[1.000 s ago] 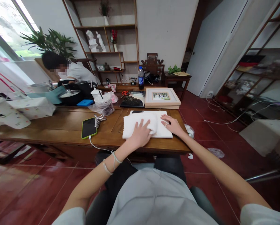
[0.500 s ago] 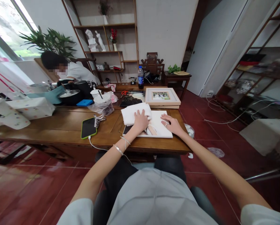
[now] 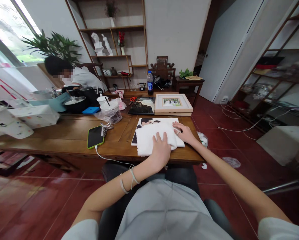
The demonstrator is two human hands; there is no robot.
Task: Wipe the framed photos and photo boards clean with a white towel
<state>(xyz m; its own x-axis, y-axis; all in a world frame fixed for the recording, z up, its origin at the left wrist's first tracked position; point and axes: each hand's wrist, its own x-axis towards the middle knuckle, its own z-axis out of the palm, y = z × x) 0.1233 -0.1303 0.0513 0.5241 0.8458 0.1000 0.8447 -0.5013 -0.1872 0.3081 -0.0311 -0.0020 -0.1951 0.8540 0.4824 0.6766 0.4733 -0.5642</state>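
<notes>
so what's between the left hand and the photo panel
The white cloth, as the head view shows: the left hand rests on top of it, and it covers part of the photo panel.

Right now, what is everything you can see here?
Table: one, brown, centre to left
Photo panel: one, white, on the table's right end
Cloth: one, white, over the panel
Framed picture: one, pale frame, behind the panel
Scissors: one pair, orange, left of the framed picture
Drink bottle: one, dark, beyond the framed picture
Smartphone: one, green-cased, left of the panel
Lidded cup: one, whitish, beyond the smartphone
Statuettes: two, white, on the back shelves
Leafy plant: one, green, by the window
Co-worker: one, pale top, far left
Other clutter: uncounted, mixed colours, table's left end
Left hand: one, bare, on the cloth
Right hand: one, bare, on the panel
</notes>
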